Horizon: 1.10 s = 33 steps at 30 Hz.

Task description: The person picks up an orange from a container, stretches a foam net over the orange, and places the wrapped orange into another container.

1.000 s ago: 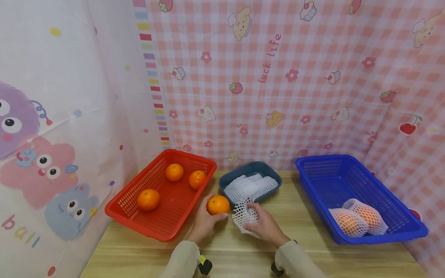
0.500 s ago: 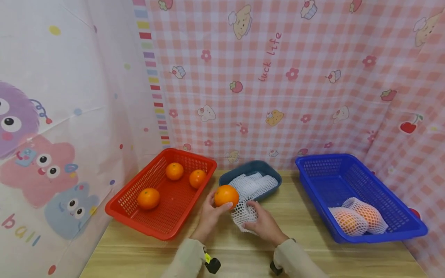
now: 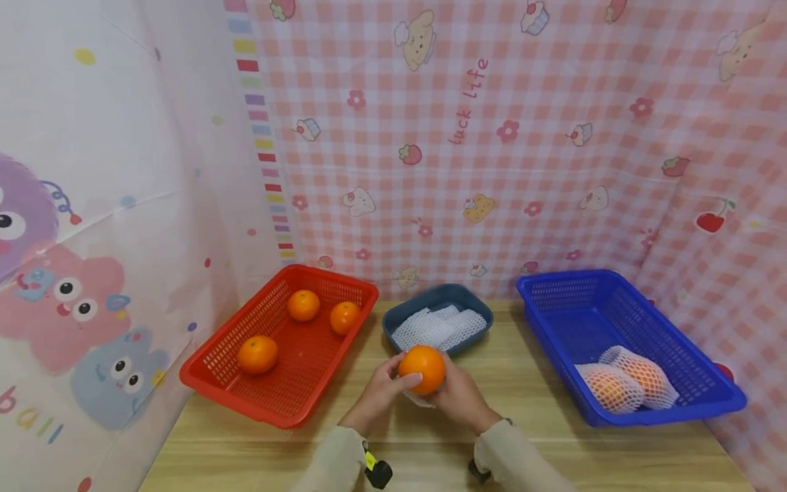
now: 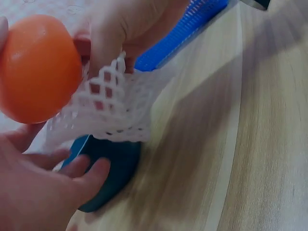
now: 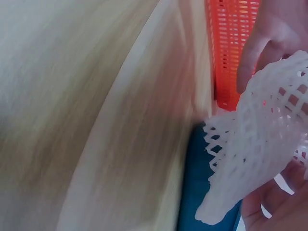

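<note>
Left hand (image 3: 374, 395): held one bare orange (image 3: 422, 370), aloft. Right hand (image 3: 464, 398): gripped one white foam net (image 5: 257, 144) beside that fruit. Beyond stood teal tray (image 3: 451, 295) with spare nets (image 3: 429, 331); left, red basket (image 3: 301, 359) with three oranges (image 3: 258, 354); right, blue basket (image 3: 572, 335) with two netted oranges (image 3: 610, 388). Step, apparently: sleeving; next move seemingly called for a spread net mouth.

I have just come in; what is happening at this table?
Someone's left hand holds a bare orange, and the right hand holds a white net. The orange is not inside the net yet. Three bare oranges lie in the red basket, two netted oranges in the blue basket, and more nets in the dark tray.
</note>
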Each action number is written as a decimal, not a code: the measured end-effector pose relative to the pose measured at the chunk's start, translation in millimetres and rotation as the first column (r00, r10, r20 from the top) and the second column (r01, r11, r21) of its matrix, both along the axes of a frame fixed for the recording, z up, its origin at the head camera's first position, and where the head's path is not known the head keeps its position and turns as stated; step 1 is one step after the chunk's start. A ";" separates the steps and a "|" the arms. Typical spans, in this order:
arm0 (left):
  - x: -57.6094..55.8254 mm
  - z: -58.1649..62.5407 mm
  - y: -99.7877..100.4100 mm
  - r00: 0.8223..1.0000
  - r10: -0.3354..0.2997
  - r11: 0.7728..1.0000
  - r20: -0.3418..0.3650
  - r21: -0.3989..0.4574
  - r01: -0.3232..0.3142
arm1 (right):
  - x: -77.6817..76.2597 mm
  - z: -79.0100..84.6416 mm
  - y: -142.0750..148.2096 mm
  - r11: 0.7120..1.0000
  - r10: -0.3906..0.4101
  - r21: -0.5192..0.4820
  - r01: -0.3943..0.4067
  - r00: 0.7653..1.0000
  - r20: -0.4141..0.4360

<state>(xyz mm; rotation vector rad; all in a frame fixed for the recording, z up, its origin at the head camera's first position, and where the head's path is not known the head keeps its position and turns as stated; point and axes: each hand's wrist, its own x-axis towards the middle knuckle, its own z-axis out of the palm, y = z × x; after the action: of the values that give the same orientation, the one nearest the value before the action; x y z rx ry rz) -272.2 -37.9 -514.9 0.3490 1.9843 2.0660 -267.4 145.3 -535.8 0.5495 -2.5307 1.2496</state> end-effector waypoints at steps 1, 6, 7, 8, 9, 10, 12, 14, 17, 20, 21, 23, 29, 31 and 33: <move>0.2 0.1 -0.3 1.000 -0.016 1.000 0.008 0.006 0.016 | 0.0 0.5 0.2 1.000 -0.003 0.004 0.004 1.000 -0.014; 0.6 -0.1 -1.5 0.997 -0.059 0.998 0.044 0.038 0.057 | -1.8 1.3 2.5 0.999 -0.018 0.034 0.019 1.000 -0.021; 0.7 -0.1 -1.8 0.996 -0.062 0.997 0.056 0.047 0.060 | -1.9 1.3 3.0 0.999 -0.022 0.033 0.023 1.000 -0.006; 0.7 -0.3 -2.0 0.996 -0.062 0.997 0.066 0.054 0.059 | -1.9 1.4 3.5 0.999 -0.029 0.031 0.028 1.000 0.010; 0.7 -0.1 -2.1 0.995 -0.058 0.997 0.077 0.057 0.054 | -1.6 1.6 4.1 0.999 -0.040 0.031 0.039 0.999 0.022; 0.5 -0.2 -2.1 0.995 -0.054 0.997 0.087 0.059 0.048 | -1.2 1.7 4.7 0.998 -0.056 0.035 0.055 0.998 0.024; 0.2 -1.0 -2.3 0.995 -0.039 0.998 0.090 0.052 0.035 | -0.6 1.4 5.7 0.994 -0.094 0.049 0.095 0.996 -0.009; -0.3 -2.5 -2.1 0.996 -0.027 0.999 0.081 0.043 0.023 | -0.2 1.4 6.3 0.987 -0.141 0.061 0.146 0.986 -0.085; -0.9 -4.6 -1.3 0.998 -0.004 1.000 0.057 0.013 0.004 | -1.0 2.3 6.4 0.974 -0.203 0.055 0.220 0.953 -0.224; -1.9 -7.2 0.1 0.999 0.033 0.999 0.034 -0.035 -0.032 | -1.2 4.9 5.7 0.967 -0.239 0.010 0.255 0.919 -0.315; -2.3 -8.0 0.4 0.999 0.048 0.997 0.020 -0.054 -0.047 | -0.8 6.0 5.2 0.966 -0.245 -0.001 0.260 0.909 -0.338; -3.1 -9.6 1.2 0.997 0.082 0.991 -0.008 -0.101 -0.083 | 0.9 8.6 3.7 0.967 -0.246 -0.024 0.254 0.900 -0.360; -1.5 -7.5 3.1 0.986 0.160 0.967 -0.048 -0.191 -0.166 | 9.6 17.1 -5.7 0.982 -0.187 -0.073 0.173 0.887 -0.422; -0.6 -6.7 3.6 0.982 0.183 0.959 -0.052 -0.212 -0.190 | 13.1 18.7 -9.7 0.987 -0.158 -0.076 0.139 0.881 -0.447; -0.1 -6.4 3.9 0.978 0.201 0.952 -0.063 -0.221 -0.210 | 16.0 19.4 -13.2 0.992 -0.126 -0.077 0.101 0.878 -0.462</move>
<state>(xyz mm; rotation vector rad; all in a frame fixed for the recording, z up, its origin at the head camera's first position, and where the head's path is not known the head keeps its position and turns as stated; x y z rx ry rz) -272.3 -34.0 -521.2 0.1434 2.3411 1.9298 -251.3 132.2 -516.4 0.5969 -2.0892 0.9912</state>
